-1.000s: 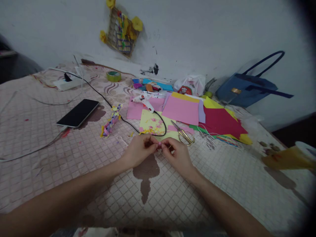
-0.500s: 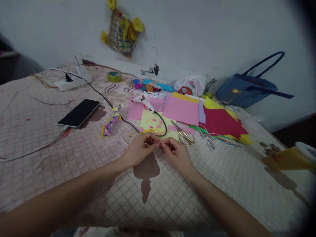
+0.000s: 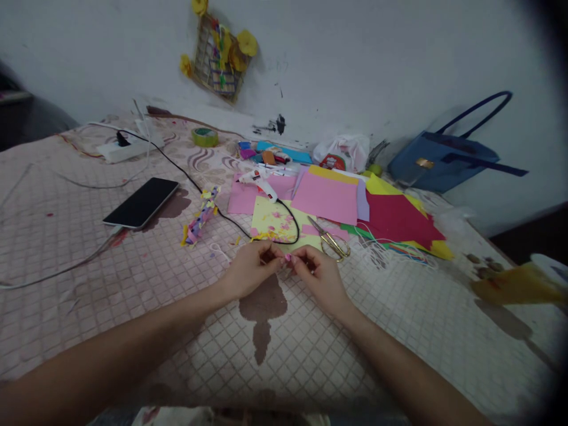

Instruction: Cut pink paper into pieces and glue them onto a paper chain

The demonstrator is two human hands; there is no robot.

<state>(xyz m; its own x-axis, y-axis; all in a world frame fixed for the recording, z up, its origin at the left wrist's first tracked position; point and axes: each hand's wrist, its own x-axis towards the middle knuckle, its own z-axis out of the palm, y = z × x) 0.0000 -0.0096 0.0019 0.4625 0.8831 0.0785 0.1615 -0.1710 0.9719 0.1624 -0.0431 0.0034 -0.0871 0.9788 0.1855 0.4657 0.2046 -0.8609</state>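
Between my fingertips is a small pink piece [image 3: 288, 258], perhaps paper; its exact shape is too small to make out. My left hand [image 3: 252, 267] pinches it from one side, and my right hand [image 3: 320, 277] pinches it from the other. Just beyond my hands lies a pale yellow sheet [image 3: 265, 208] strewn with pink and yellow scraps. Gold-handled scissors [image 3: 329, 239] rest close to my right hand. A white glue gun [image 3: 262, 184] lies farther back with its black cord looping toward my fingers. Left of my hands is a decorated purple, pink and yellow stick [image 3: 202, 218].
Pink paper [image 3: 328, 196] and red paper [image 3: 394, 219] lie at the right, with white string [image 3: 377, 254] before them. A phone [image 3: 142, 203] is plugged in at the left. Green tape [image 3: 205, 137], a power strip [image 3: 126, 148], a blue bag [image 3: 444, 160] and a yellow cup [image 3: 517, 284] stand around.
The pink piece shows more clearly between my fingertips now. Both hands hold nearly the same place, with only a slight shift of the fingers.
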